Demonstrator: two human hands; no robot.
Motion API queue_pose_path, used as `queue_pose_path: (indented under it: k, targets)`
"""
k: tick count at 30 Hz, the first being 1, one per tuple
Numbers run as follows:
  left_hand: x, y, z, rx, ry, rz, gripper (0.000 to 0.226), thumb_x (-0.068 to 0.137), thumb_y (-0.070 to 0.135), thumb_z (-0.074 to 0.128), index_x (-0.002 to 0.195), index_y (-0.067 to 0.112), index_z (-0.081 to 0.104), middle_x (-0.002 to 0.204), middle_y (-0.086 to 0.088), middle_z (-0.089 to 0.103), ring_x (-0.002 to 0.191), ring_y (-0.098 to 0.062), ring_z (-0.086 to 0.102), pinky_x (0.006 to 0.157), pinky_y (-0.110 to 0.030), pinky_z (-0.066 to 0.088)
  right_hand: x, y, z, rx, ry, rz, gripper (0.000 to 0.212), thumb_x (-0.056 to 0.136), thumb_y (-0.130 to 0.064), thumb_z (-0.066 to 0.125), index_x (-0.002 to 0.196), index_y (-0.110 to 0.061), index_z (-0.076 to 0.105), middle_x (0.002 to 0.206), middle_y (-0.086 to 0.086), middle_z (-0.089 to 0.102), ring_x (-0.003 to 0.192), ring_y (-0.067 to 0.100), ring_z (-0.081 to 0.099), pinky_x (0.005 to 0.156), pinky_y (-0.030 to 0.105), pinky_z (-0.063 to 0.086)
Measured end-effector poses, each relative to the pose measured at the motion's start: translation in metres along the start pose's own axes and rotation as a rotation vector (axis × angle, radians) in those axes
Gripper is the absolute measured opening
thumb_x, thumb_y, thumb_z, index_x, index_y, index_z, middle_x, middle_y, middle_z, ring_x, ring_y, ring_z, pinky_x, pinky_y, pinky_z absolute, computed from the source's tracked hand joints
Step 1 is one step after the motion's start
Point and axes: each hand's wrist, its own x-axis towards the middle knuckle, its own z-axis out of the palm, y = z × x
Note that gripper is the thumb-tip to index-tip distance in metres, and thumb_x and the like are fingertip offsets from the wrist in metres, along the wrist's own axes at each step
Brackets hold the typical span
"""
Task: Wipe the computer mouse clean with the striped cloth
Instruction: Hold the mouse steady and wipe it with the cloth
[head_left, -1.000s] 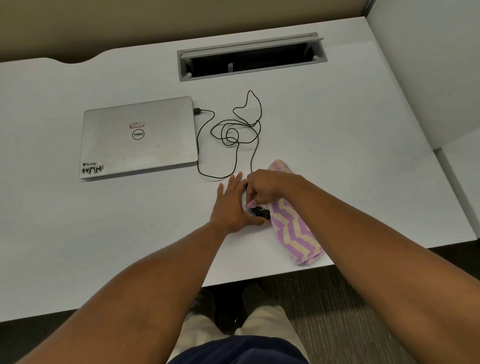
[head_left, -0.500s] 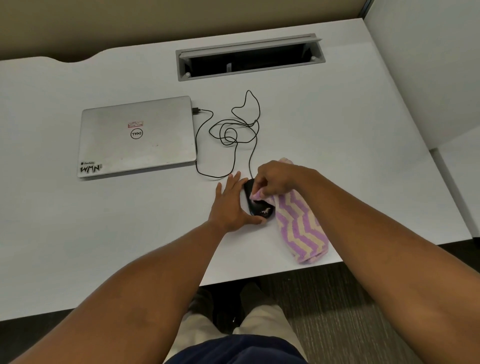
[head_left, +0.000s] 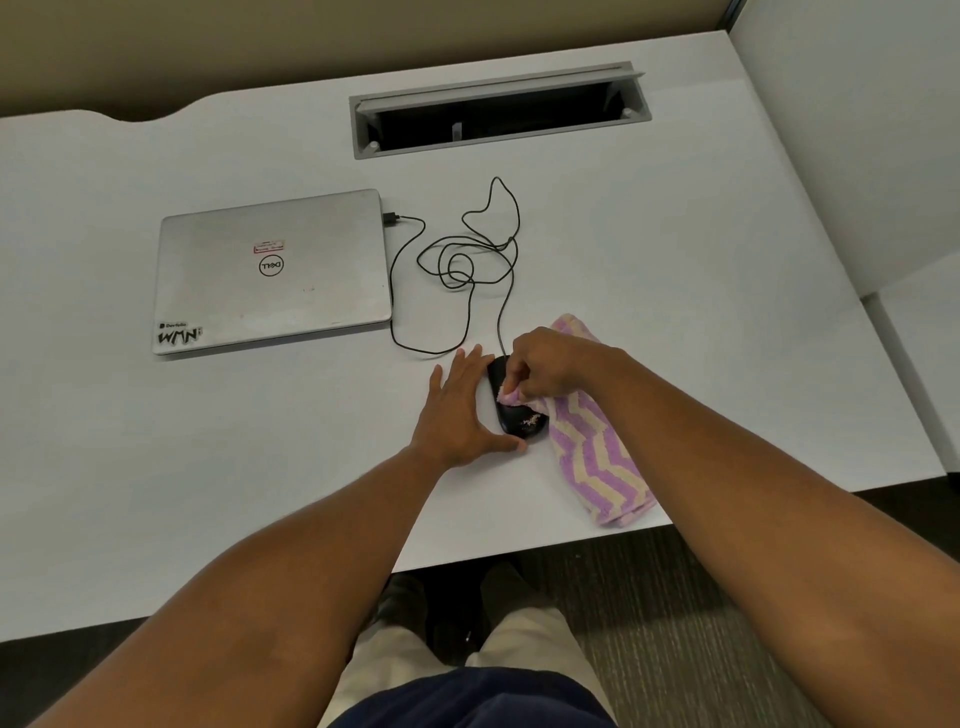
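My left hand (head_left: 457, 410), fingers spread flat, braces the black wired mouse (head_left: 514, 415); my right hand (head_left: 545, 364) pinches the striped cloth (head_left: 597, 457) against it.

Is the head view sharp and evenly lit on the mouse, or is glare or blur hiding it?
Head view: even soft light, no glare; mouse sharp, partly covered by the right hand and cloth; wide-angle bending at the desk edges.

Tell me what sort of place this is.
Probably an office workstation: a white desk with a built-in cable hatch, a closed laptop with a wired mouse plugged in, and partition panels at the desk's right.
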Motion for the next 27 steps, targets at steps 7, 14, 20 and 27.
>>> queue_pose_path:
  k: [7,14,20,27]
  targets:
    - [0.000,0.001,-0.001,-0.022,0.012,-0.003,0.123,0.056,0.066,0.084,0.153,0.023,0.024,0.165,0.004,0.014,0.152,-0.010,0.000,0.123,-0.040,-0.006,-0.001,-0.004,0.001,-0.024,-0.013,-0.040,0.018,0.079,-0.024,0.076,0.097,-0.024,0.078,0.074,-0.020,0.050,0.072,0.002,0.049,0.058,0.013,0.033]
    - [-0.001,0.005,-0.005,-0.045,0.007,-0.007,0.121,0.057,0.060,0.087,0.153,0.020,0.025,0.164,0.004,0.016,0.152,-0.011,0.002,0.123,-0.038,-0.005,-0.013,-0.012,0.008,-0.122,-0.207,-0.013,0.018,0.077,-0.012,0.075,0.094,-0.016,0.079,0.098,-0.005,0.071,0.096,0.015,0.064,0.083,0.026,0.053]
    - [-0.001,0.005,-0.005,-0.039,0.009,-0.003,0.121,0.057,0.058,0.088,0.153,0.021,0.025,0.165,0.003,0.014,0.152,-0.012,0.001,0.123,-0.040,-0.005,-0.026,0.006,0.008,-0.104,-0.275,0.073,0.018,0.074,-0.004,0.074,0.088,-0.014,0.079,0.095,-0.005,0.076,0.093,0.011,0.066,0.080,0.022,0.052]
    - [-0.002,0.006,-0.005,-0.025,0.001,-0.011,0.122,0.057,0.062,0.086,0.153,0.020,0.024,0.165,0.005,0.014,0.152,-0.010,-0.001,0.124,-0.040,-0.004,-0.020,0.002,-0.005,0.022,-0.107,0.003,0.021,0.073,-0.025,0.076,0.093,-0.033,0.077,0.086,-0.017,0.061,0.091,0.009,0.058,0.080,0.027,0.052]
